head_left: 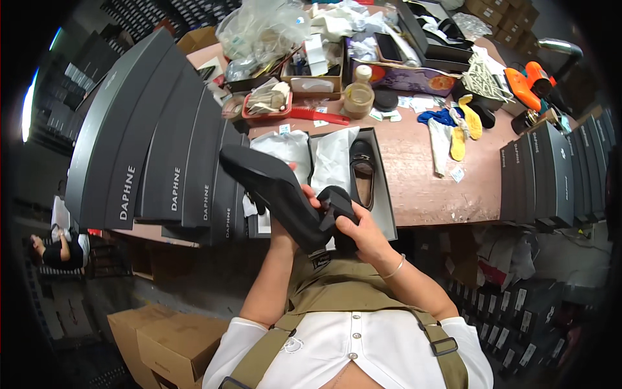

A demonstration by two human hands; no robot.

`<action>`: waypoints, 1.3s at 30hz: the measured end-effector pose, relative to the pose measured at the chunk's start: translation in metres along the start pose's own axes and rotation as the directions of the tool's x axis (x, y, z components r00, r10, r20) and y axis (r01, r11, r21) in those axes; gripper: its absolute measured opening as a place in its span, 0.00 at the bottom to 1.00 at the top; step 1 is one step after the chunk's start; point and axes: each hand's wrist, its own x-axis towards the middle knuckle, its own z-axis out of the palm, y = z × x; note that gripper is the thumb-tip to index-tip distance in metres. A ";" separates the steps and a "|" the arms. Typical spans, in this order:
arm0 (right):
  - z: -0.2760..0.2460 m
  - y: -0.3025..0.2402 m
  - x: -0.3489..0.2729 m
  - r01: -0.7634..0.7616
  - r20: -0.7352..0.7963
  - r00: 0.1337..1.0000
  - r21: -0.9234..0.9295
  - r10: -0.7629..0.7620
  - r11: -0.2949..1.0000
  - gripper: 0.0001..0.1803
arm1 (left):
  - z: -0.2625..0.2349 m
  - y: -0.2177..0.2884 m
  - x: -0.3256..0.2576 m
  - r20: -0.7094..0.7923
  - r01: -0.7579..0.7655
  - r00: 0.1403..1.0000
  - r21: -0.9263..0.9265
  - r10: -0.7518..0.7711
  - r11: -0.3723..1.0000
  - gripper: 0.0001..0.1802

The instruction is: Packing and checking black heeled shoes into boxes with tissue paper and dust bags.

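Observation:
A black shoe (269, 188) is held above the table edge, sole turned up, toe toward the far left. My left hand (311, 196) is wrapped round it from behind, fingertips showing at its side; the shoe hides most of the palm. My right hand (368, 235) is closed on the dark, blocky piece (335, 209) at the heel end, thumb on top. Whether that piece is the heel itself or something pressed to it, I cannot tell. Just beyond lies an open shoe box (387, 188) with white tissue paper (332, 159) and another black shoe (363, 170).
Tall grey shoe boxes (172, 155) stand at left, more boxes (551, 172) at right. Along the back are a red brush (321, 115), a jar (358, 97), yellow insoles (473, 120), an orange tool (523, 89) and plastic bags (262, 32). Brown cartons (172, 347) sit at lower left.

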 end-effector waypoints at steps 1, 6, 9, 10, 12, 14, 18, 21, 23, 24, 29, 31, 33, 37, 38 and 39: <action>0.003 -0.006 -0.002 -0.097 -0.026 0.994 0.235 0.106 0.967 0.28 | -0.009 -0.003 -0.001 -0.127 0.011 0.991 0.312 0.030 0.950 0.26; 0.002 -0.026 -0.015 0.387 -0.046 0.873 -0.539 -0.485 0.748 0.35 | 0.009 -0.021 -0.040 0.025 0.013 1.000 -0.204 -0.008 0.979 0.36; 0.009 -0.027 -0.014 0.468 0.014 0.775 -0.683 -0.632 0.560 0.36 | -0.001 -0.038 -0.047 -0.250 -0.058 0.967 -0.050 0.043 0.997 0.31; 0.007 -0.027 -0.011 0.458 -0.011 0.767 -0.692 -0.642 0.558 0.36 | -0.003 -0.042 -0.050 -0.229 -0.078 0.973 -0.167 0.039 0.983 0.32; 0.005 -0.022 -0.014 0.422 -0.019 0.759 -0.747 -0.651 0.514 0.37 | 0.004 -0.041 -0.056 -0.189 -0.096 0.982 -0.374 0.025 0.922 0.34; 0.012 -0.004 -0.020 0.535 0.217 0.700 -0.790 -0.680 0.299 0.39 | 0.013 -0.036 -0.042 -0.211 0.042 0.970 -0.349 -0.122 0.936 0.36; 0.018 -0.013 -0.036 0.536 0.296 0.804 -0.735 -0.516 0.415 0.35 | -0.011 -0.032 -0.011 -0.290 0.132 0.940 -0.176 -0.180 0.975 0.38; -0.009 -0.026 -0.045 0.379 0.115 0.887 -0.736 -0.448 0.562 0.23 | -0.034 -0.038 -0.001 -0.100 0.061 0.990 -0.334 -0.100 0.941 0.40; -0.016 -0.047 -0.035 0.443 0.096 0.808 -0.750 -0.581 0.491 0.23 | -0.042 -0.041 0.002 0.007 0.043 0.999 -0.323 -0.043 0.945 0.40; -0.009 -0.058 -0.032 0.470 0.149 0.771 -0.790 -0.620 0.394 0.24 | -0.045 -0.044 0.006 0.120 0.075 0.992 -0.335 -0.036 0.939 0.40; 0.045 -0.017 -0.020 0.536 0.367 0.737 -0.829 -0.567 0.161 0.25 | -0.033 -0.040 0.004 0.097 0.136 0.990 -0.476 -0.101 0.869 0.40; 0.035 0.008 -0.031 0.552 0.418 0.727 -0.827 -0.545 0.102 0.24 | -0.050 -0.035 0.007 0.128 0.131 0.988 -0.386 -0.087 0.913 0.39; 0.020 0.025 -0.043 0.582 0.475 0.774 -0.795 -0.419 0.174 0.23 | -0.047 -0.032 0.012 -0.061 -0.007 0.998 -0.486 -0.026 0.874 0.38; -0.045 0.002 -0.031 0.400 0.176 0.825 -0.853 -0.537 0.334 0.19 | -0.048 -0.008 0.007 -0.023 0.053 0.998 -0.303 -0.064 0.951 0.39; -0.063 -0.023 -0.021 0.296 0.042 0.803 -0.894 -0.594 0.337 0.17 | -0.045 0.008 0.000 -0.106 0.128 0.984 -0.114 -0.140 0.985 0.39; -0.082 -0.040 -0.010 0.213 -0.009 0.741 -0.945 -0.671 0.248 0.16 | -0.046 0.021 0.001 -0.183 0.216 0.963 0.077 -0.199 0.973 0.39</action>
